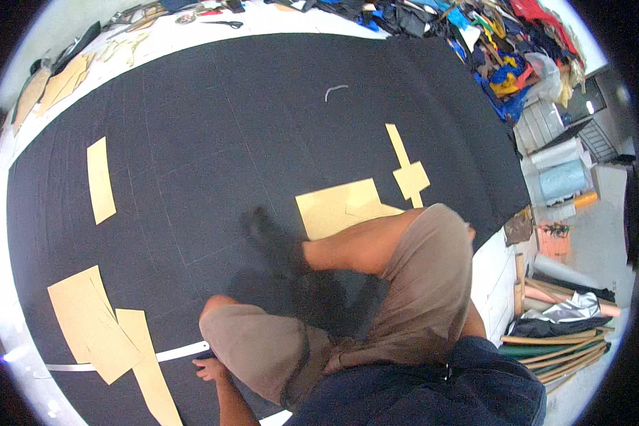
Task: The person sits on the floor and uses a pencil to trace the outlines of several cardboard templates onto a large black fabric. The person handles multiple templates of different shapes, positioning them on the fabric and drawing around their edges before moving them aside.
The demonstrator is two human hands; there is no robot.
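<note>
A broad black cloth (213, 142) covers the floor, and the person, in brown-grey shorts (433, 284), sits on its near side with knees bent. Off its far right corner spreads a heap of coloured scraps (504, 71); outside its near right side lies a bundle of long tubes (557, 355), too overlapped to count. Yellow paper lies on the cloth in four places: one cluster (78, 316) of at least three overlapping pieces at its near left, one rectangle (334, 206) right of its middle with a smaller piece against it, one cross shape (410, 179) nearer its right side, and one lone strip (101, 181) toward its left edge. One white straightedge (184, 351) lies across the cloth's near left, partly under the cluster (any marks on it are too small to read). Its right end is just ahead of the fingers of the left hand (209, 368), which are loosely bent and slightly parted, not closed on it. The right hand is mostly hidden beside the right knee, so its fingers cannot be told. One pair of dark scissors (232, 25) lies beyond the cloth's far edge, and one curved pale sliver (336, 87) rests on its far half.
</note>
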